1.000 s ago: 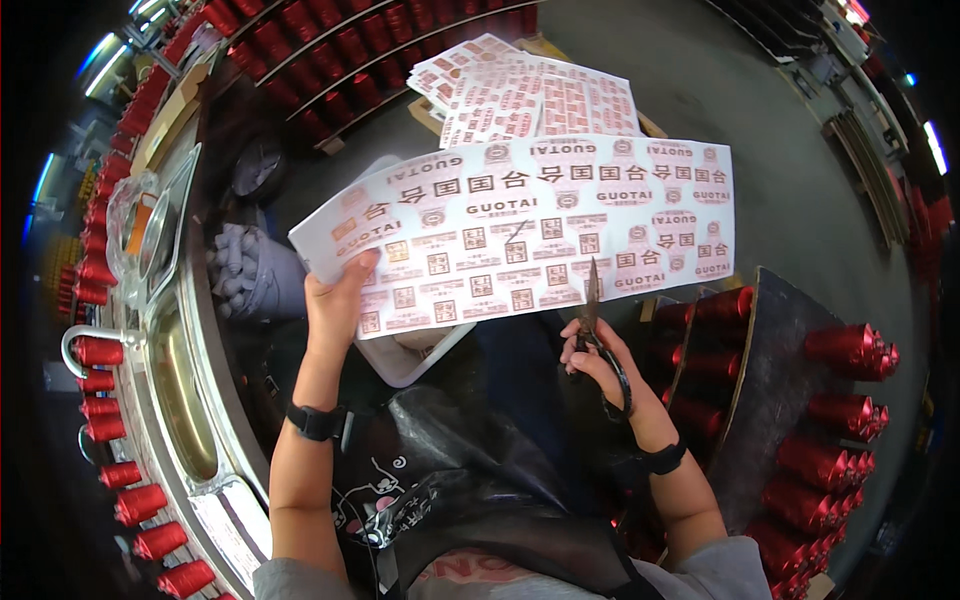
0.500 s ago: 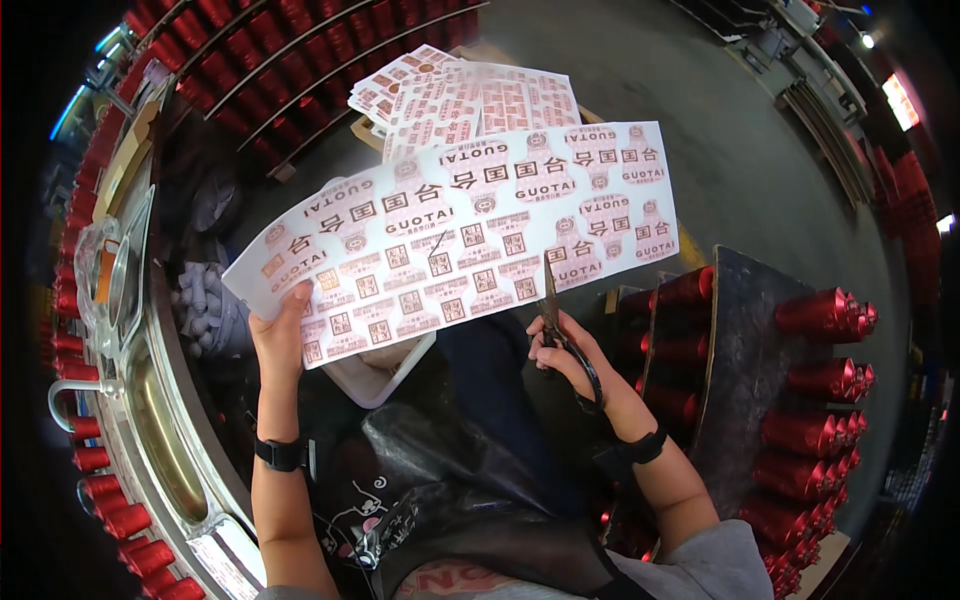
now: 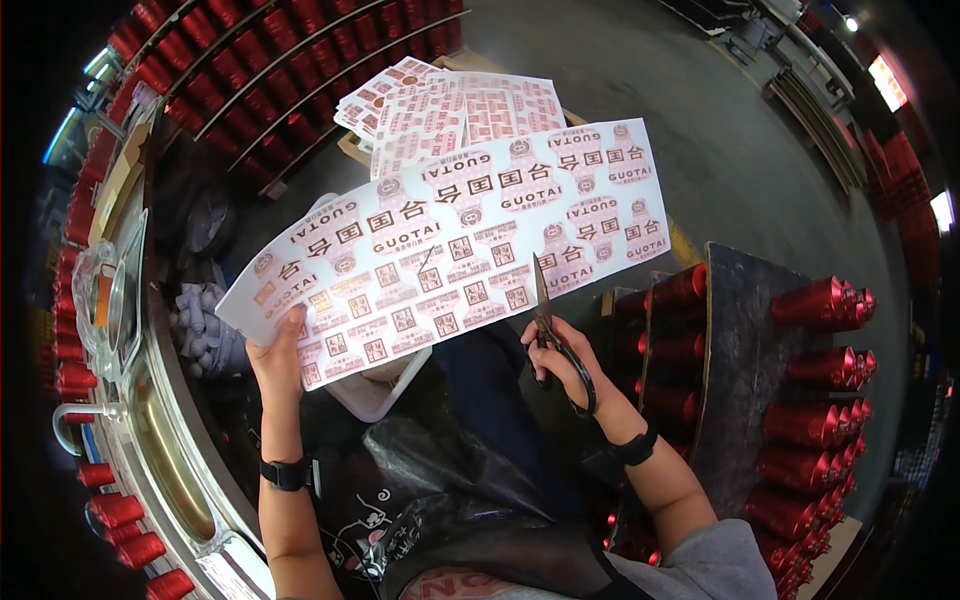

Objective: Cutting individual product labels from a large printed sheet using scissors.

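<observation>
We are in a production workshop. Shiny red pieces [image 3: 330, 55] stand shelved in long rows at the upper left, and more crowd a dark board [image 3: 738, 340] on our right. We see a steel basin [image 3: 168, 450] with a curved tap [image 3: 88, 410], a pile of printed sheets [image 3: 510, 105], a wide grey floor [image 3: 620, 65] and a black apron [image 3: 450, 490]. The far edges are dim, but we seem to make out strip lights [image 3: 941, 212].
</observation>
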